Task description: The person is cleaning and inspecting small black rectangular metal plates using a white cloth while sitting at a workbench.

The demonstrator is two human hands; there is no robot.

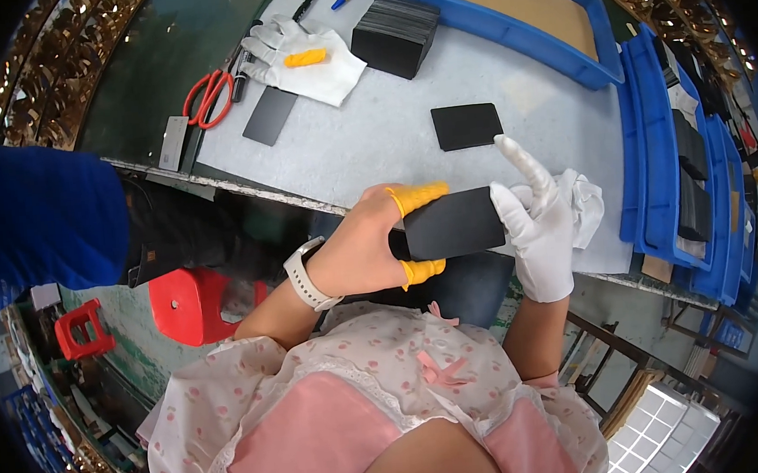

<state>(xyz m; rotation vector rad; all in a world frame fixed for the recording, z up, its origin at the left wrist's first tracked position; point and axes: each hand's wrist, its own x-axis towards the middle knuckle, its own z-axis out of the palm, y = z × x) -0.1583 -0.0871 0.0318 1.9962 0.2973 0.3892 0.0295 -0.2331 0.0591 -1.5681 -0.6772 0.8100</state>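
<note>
The black card (455,223), long axis roughly left to right, sits above the near edge of the table (338,156), grasped by my left hand (357,242), while my right hand (542,238) meets its right end thumb-first, forefinger raised, grip unclear.

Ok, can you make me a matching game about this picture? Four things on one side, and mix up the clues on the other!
Things
1. Left hand
2. Right hand
3. Scissors
4. Stack of black cards

Clues
A. Red
B. Wears a white glove
C. Between the loose white glove and a big blue tray
D. Wears yellow finger covers and holds a flat black piece

Right pairs: 1-D, 2-B, 3-A, 4-C
</note>
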